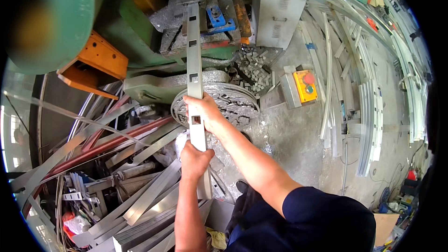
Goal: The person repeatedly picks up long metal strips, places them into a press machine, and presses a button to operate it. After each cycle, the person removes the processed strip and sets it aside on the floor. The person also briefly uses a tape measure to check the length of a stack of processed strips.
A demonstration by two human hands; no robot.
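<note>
A long silvery metal bar with several square holes runs away from me, its far end lying in the die area of a green press machine. Farther along the bar, my right hand is closed around it, close to one of the holes. Nearer to me, my left hand grips the same bar, with the fingers wrapped about it. Beside the bar's far end sit blue clamp blocks on the machine bed. Under the bar, past my right hand, lies a round slotted metal disc.
Small metal offcuts are heaped right of the machine. A yellow control box with red and green buttons stands on the floor near a grey cabinet. Metal strips pile up at left. Long profiles lie at right.
</note>
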